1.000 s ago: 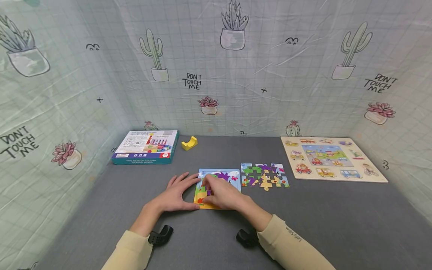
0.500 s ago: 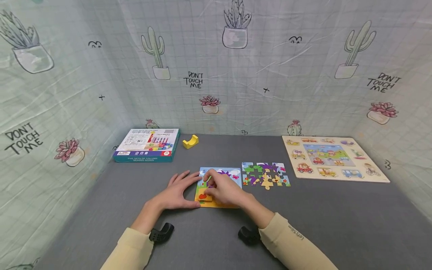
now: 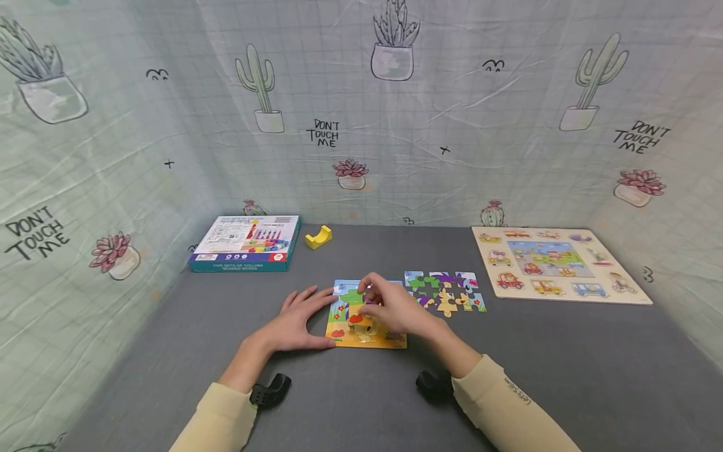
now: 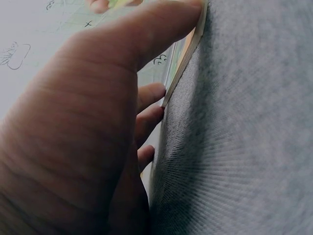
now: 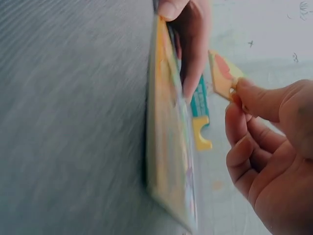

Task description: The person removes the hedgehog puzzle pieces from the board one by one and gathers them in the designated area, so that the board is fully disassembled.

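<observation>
A small jigsaw puzzle board (image 3: 390, 343) with a colourful printed picture lies on the dark cloth in front of me. My right hand (image 3: 398, 311) pinches a jigsaw piece (image 3: 354, 319), yellow with a red shape, between thumb and fingertips. In the right wrist view that jigsaw piece (image 5: 222, 76) is held up off the board, which stands apart to its left. Along the board's left side rests my left hand (image 3: 294, 323), fingers spread and fairly straight. Its thumb (image 4: 171, 22) touches the near corner, and its other fingertips touch the edge farther up.
Several jigsaw pieces (image 3: 446, 301) lie grouped just right of the board. A wooden vehicle puzzle (image 3: 542, 295) sits farther right. At the back left are a flat toy box (image 3: 243, 267) and a curved yellow block (image 3: 319, 238). Printed curtains (image 3: 395, 138) close off the back and sides.
My right hand has lifted the red-marked jigsaw piece from the board's lower left and moved it right and up, baring the recess beneath. My left hand keeps its place at the board's edge.
</observation>
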